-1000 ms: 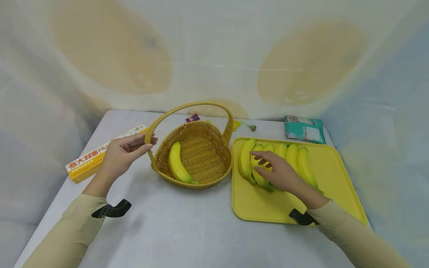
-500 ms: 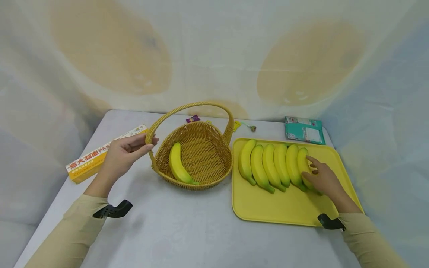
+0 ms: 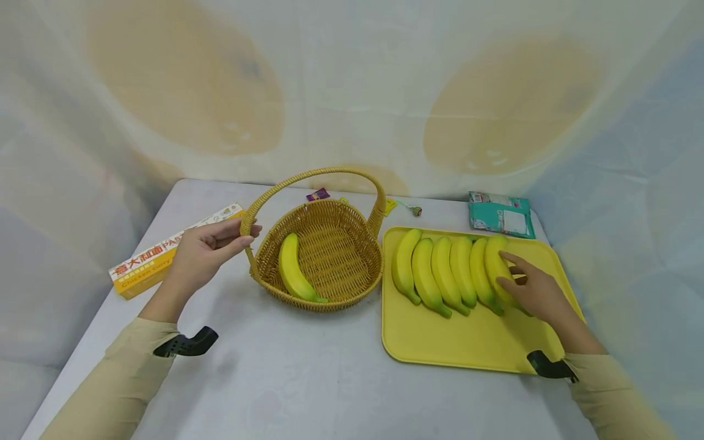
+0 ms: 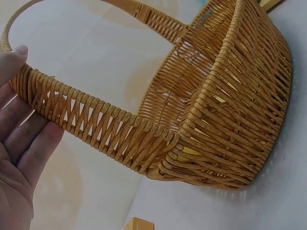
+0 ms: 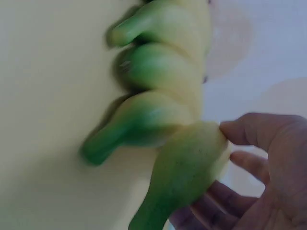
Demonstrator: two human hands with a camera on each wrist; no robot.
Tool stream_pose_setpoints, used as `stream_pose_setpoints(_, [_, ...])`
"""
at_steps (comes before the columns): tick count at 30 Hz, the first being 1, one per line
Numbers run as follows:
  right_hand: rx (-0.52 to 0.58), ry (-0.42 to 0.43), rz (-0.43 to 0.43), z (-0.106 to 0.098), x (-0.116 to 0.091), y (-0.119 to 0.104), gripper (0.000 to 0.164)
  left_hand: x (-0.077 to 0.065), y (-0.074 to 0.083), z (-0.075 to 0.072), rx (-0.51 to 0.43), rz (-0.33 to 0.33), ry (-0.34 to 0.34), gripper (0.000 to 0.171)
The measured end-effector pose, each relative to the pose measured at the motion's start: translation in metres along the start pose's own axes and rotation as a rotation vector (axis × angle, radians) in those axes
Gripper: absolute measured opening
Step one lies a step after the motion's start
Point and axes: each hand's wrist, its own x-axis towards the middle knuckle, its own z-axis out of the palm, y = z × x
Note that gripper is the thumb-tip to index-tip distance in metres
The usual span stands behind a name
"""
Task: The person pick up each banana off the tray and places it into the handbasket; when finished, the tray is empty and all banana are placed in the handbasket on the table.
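Observation:
On the left, my left hand (image 3: 200,256) holds the handle (image 3: 319,172) of a woven basket (image 3: 319,305) near its left base. The left wrist view has the thumb on one side of the handle (image 4: 96,117) and the fingers on the other. One banana (image 3: 294,272) lies along the basket's left inner side. At the right, my right hand (image 3: 536,293) pinches the rightmost banana (image 3: 496,263) of a row on a yellow tray (image 3: 440,342). In the right wrist view this banana (image 5: 187,163) sits between thumb and fingers, tilted against its neighbour (image 5: 148,117).
Several more bananas (image 3: 431,278) lie side by side on the tray. A yellow and white pasta box (image 3: 148,266) is beyond my left forearm. Behind stand a teal packet (image 3: 500,214), a purple wrapper (image 3: 318,194) and a lollipop (image 3: 416,211). Fabric walls enclose the table.
My right hand has moved right across the row to the last banana and taken hold of it; that banana has shifted slightly. The left hand stays on the handle.

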Motion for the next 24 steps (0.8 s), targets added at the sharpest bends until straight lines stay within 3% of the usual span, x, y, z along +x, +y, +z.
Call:
stream_pose_setpoints(8, [0.089,-0.081,-0.180,-0.006,-0.007,-0.056,0.062,0.000,0.001,0.000,-0.026,0.019,-0.004,0.039])
stream_pose_setpoints(15, [0.207,-0.249,-0.321,-0.008,-0.004,-0.113,0.055,0.001,0.000,-0.001,-0.045,0.026,-0.009,0.039])
stream_pose_setpoints(24, [0.240,-0.416,-0.379,0.016,0.032,-0.176,0.058,0.000,0.000,0.000,-0.031,0.023,-0.011,0.040])
